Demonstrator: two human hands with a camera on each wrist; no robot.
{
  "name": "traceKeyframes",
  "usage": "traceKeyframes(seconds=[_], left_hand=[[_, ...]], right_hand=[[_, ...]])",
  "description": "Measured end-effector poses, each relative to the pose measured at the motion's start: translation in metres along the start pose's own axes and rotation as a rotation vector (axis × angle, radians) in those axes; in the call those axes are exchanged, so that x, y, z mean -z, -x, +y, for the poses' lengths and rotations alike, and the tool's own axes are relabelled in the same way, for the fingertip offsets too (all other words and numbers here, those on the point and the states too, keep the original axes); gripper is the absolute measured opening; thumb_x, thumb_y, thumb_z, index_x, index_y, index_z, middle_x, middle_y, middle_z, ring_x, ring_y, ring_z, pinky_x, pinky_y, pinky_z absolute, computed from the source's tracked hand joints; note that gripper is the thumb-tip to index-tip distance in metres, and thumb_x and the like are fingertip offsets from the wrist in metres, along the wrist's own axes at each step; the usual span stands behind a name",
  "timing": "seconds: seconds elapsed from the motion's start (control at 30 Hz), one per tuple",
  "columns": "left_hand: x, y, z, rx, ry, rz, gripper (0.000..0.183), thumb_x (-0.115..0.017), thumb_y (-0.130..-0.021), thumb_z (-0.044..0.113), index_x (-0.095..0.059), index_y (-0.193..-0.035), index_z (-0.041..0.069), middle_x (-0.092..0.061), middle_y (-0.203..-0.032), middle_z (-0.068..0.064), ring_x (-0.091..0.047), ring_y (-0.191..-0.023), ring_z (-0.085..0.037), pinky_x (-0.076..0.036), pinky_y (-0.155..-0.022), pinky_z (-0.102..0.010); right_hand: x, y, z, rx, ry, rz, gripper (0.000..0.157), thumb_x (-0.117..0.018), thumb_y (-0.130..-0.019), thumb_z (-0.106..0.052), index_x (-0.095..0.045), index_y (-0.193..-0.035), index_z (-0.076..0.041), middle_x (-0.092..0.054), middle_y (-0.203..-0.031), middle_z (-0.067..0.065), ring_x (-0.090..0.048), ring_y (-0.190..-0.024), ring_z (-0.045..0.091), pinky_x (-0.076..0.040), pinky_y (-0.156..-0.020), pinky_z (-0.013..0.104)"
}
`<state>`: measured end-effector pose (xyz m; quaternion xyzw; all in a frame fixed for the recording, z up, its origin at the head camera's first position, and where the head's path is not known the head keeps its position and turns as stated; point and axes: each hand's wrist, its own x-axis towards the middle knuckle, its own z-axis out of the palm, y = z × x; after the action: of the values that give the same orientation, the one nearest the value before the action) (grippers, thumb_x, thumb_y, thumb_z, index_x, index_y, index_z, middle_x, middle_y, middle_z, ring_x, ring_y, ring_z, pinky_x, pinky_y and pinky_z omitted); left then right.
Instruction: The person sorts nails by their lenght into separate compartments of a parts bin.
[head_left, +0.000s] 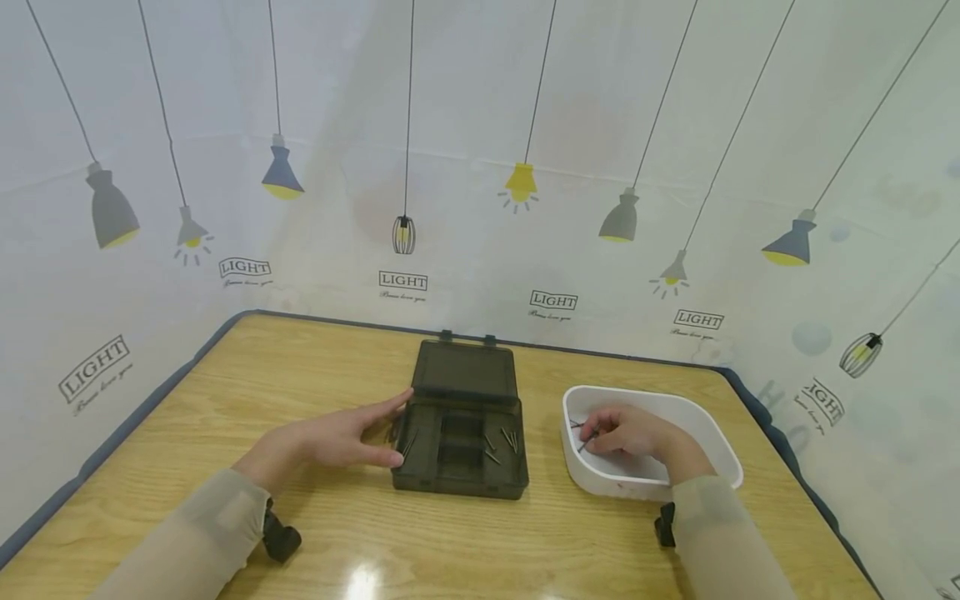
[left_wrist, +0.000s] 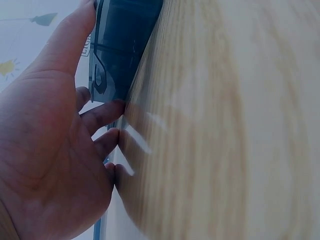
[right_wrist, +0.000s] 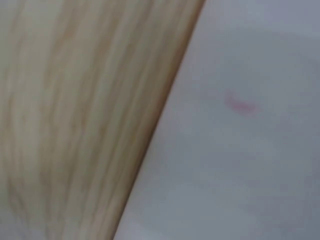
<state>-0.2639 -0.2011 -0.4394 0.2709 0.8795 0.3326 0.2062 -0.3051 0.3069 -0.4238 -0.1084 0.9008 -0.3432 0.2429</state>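
Note:
A dark see-through plastic box [head_left: 461, 479] lies on the table with its lid [head_left: 465, 371] folded back. Several thin metal screws or nails [head_left: 510, 440] lie in its right and left compartments. My left hand [head_left: 337, 437] rests against the box's left side, thumb at the near corner and fingers extended; the left wrist view shows its palm beside the box wall. Inside the white bin [head_left: 716, 425], my right hand [head_left: 630, 433] has bent fingers and appears to pinch a thin dark piece [head_left: 587, 442] near the left wall. The right wrist view shows no hand.
The wooden table [head_left: 322, 533] has a dark blue edge at the back and sides. Behind it hangs a pale curtain [head_left: 480, 100] printed with lamps. The bin stands to the right of the box, with a strip of table between them.

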Motion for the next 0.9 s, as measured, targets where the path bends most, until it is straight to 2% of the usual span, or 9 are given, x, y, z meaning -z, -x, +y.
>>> traceKeyframes(seconds=[0.47,0.9], left_hand=[[0.0011,0.0,0.0006,-0.001,0.001,-0.005,0.11,-0.075,-0.101,0.059,-0.005,-0.179,0.026,-0.03,-0.181,-0.013,-0.028,-0.167,-0.044,-0.023,-0.133,-0.069],[-0.001,-0.0024,-0.0052,-0.005,0.001,-0.004,0.109,-0.074,-0.101,0.06,-0.004,-0.179,0.029,-0.03,-0.181,-0.012,-0.027,-0.167,-0.043,-0.023,-0.134,-0.068]], right_hand=[[-0.001,0.0006,-0.0011,0.04,0.041,-0.007,0.014,-0.08,-0.1,-0.017,-0.076,-0.11,-0.007,-0.064,-0.092,-0.002,-0.053,-0.086,0.017,-0.043,-0.077,0.029],[0.0013,-0.002,-0.0036,0.065,0.097,-0.006,0.011,-0.082,-0.099,-0.017,-0.077,-0.105,-0.01,-0.061,-0.09,0.0,-0.052,-0.086,0.019,-0.043,-0.08,0.031]])
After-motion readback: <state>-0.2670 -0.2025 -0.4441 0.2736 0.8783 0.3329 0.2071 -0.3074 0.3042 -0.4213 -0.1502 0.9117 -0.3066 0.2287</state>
